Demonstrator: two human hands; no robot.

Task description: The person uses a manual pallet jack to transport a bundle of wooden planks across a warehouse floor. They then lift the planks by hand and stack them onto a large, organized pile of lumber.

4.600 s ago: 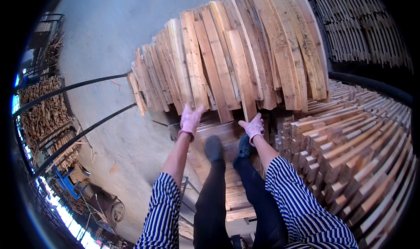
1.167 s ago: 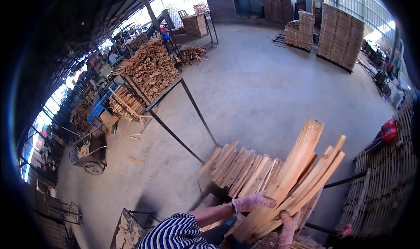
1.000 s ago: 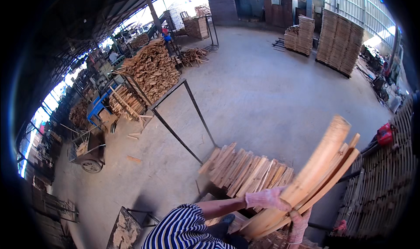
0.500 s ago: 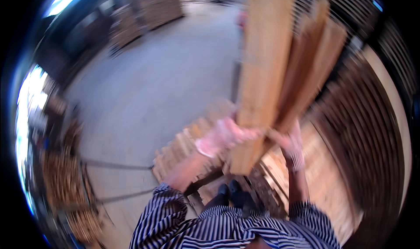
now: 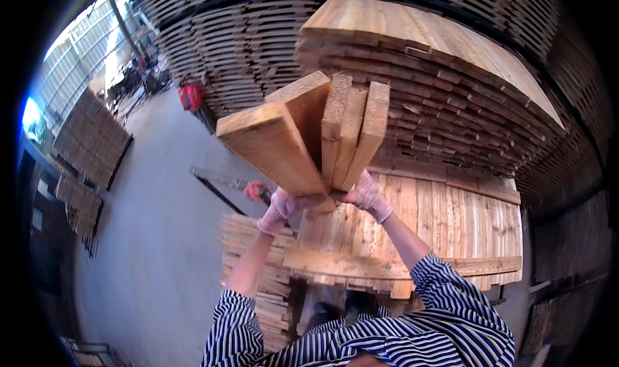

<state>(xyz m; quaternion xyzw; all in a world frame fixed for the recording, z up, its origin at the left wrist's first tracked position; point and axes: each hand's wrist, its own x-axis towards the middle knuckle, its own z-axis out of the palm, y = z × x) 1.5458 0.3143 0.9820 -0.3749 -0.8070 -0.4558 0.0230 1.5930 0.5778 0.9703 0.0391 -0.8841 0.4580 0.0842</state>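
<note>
Both gloved hands, left hand (image 5: 278, 207) and right hand (image 5: 366, 193), clamp the lower end of a bundle of planks (image 5: 316, 131), held just above the stack (image 5: 451, 218); stiff, rough, probably heavy.

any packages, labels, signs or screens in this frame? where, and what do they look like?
None that I can make out: no package, label, sign or screen.
Bundle of boards: bare pale wood, held up by the left hand and right hand, both in pale knit gloves.
Plank stacks: behind, brown, unmarked.
Red thing: far left by the stacks, too small to tell.
</note>
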